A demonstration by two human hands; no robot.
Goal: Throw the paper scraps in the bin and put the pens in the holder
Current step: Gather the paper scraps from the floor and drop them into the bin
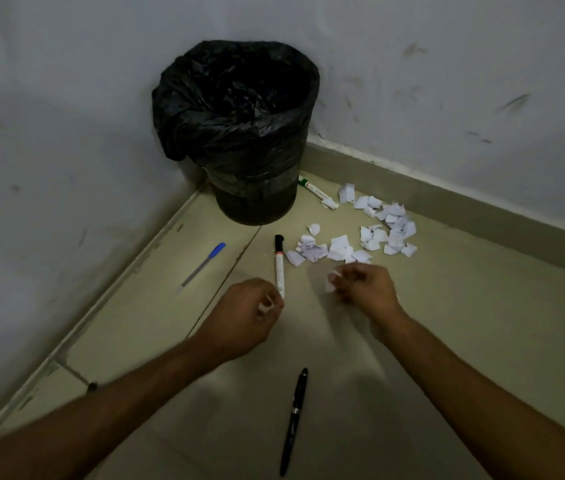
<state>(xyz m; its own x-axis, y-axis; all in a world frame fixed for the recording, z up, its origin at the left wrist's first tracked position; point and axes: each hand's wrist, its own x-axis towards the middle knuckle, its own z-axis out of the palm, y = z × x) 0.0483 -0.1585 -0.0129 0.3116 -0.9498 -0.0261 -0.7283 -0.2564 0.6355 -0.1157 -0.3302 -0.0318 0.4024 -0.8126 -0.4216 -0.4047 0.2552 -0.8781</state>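
Note:
A bin (239, 133) lined with a black bag stands in the corner. White paper scraps (371, 230) lie scattered on the floor to its right. My left hand (243, 313) is closed around a small white scrap. My right hand (364, 289) pinches another scrap just below the pile. A black-capped white marker (279, 266) lies between my hands and the bin. A blue pen (203, 266) rests to the left, a black pen (294, 420) lies near me, and a green-banded marker (315, 191) sits beside the bin. No pen holder is visible.
Grey walls meet behind the bin, with a beige skirting (447, 199) along the right wall. The floor (464, 341) is pale tile.

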